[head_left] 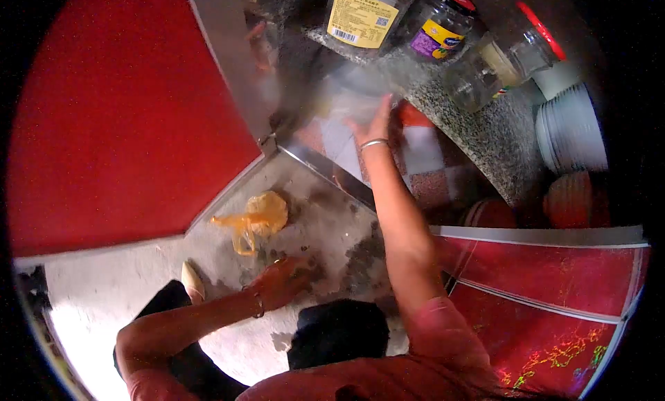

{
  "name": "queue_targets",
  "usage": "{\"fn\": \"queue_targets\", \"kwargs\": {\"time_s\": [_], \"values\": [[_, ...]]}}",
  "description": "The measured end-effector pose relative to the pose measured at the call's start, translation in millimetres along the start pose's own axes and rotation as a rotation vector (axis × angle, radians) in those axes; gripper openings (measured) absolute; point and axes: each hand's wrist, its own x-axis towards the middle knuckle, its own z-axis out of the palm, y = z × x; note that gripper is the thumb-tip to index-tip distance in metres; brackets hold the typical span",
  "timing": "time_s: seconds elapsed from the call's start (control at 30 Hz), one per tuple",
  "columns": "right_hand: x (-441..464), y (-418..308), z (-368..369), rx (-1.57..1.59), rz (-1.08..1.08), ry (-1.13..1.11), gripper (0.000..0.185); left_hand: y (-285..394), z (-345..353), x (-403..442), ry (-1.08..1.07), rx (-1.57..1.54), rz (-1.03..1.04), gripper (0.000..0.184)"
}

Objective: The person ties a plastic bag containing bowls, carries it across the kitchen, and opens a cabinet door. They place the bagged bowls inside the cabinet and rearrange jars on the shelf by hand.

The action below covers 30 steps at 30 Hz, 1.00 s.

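My right hand (374, 124) reaches into the cupboard with its fingers spread round a clear container (353, 86), probably a jar, which is smeared by motion. A bangle circles that wrist. Low over the grey floor, my left hand (284, 283) hangs in shadow, its fingers blurred and dim. Just beyond it on the floor lies a crumpled yellow-orange plastic bag (267, 214). Beside the container stand a jar with a yellow label (360, 20) and a red-lidded jar with a purple and yellow label (441, 30).
Another clear jar with a red lid (502, 65) lies tilted on the speckled stone shelf (502, 141). A stack of pale bowls (571, 127) stands at the right. Red cupboard doors (125, 124) hang open on the left and a red panel (547, 283) is at lower right.
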Motion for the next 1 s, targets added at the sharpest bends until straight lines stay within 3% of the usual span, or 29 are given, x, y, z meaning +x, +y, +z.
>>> {"fn": "queue_targets", "kwargs": {"time_s": [0.07,0.2,0.27,0.33,0.37,0.47,0.6,0.7,1.0], "values": [[-8.3,-0.3,0.4,-0.023,-0.006,0.099,0.075,67.9,-23.9,-34.3,0.005,-0.027,-0.228,0.043],[-12.5,13.2,-17.7,-0.138,-0.049,0.344,0.079,89.6,-17.7,-82.3,0.15,0.108,-0.114,0.044],[19.1,35.5,-55.3,-0.329,-0.35,0.374,0.058,93.5,-21.6,-94.3,0.173,0.095,-0.115,0.043],[-5.5,29.9,-69.4,-1.137,-0.728,0.403,0.045,84.3,-20.2,-102.5,0.181,0.05,-0.121,0.043],[-31.0,21.2,-51.6,-1.18,-0.945,0.313,0.032,76.4,-16.1,-105.2,0.204,0.07,-0.12,0.043],[-46.7,1.9,-38.6,-1.439,-1.196,0.021,0.033,67.8,-14.4,-114.4,0.176,0.12,-0.095,0.043],[-45.3,-6.6,-25.3,-1.637,-1.07,-0.048,0.039,62.2,-27.2,-141.0,0.167,0.139,0.022,0.044],[-38.4,-3.3,-23.0,-1.752,-0.927,-0.023,0.045,61.1,-34.6,-159.8,0.214,0.112,-0.032,0.044],[-46.9,4.9,-19.2,-1.781,-0.907,0.014,0.057,58.7,-38.6,-176.9,0.185,0.066,-0.039,0.041]]}}
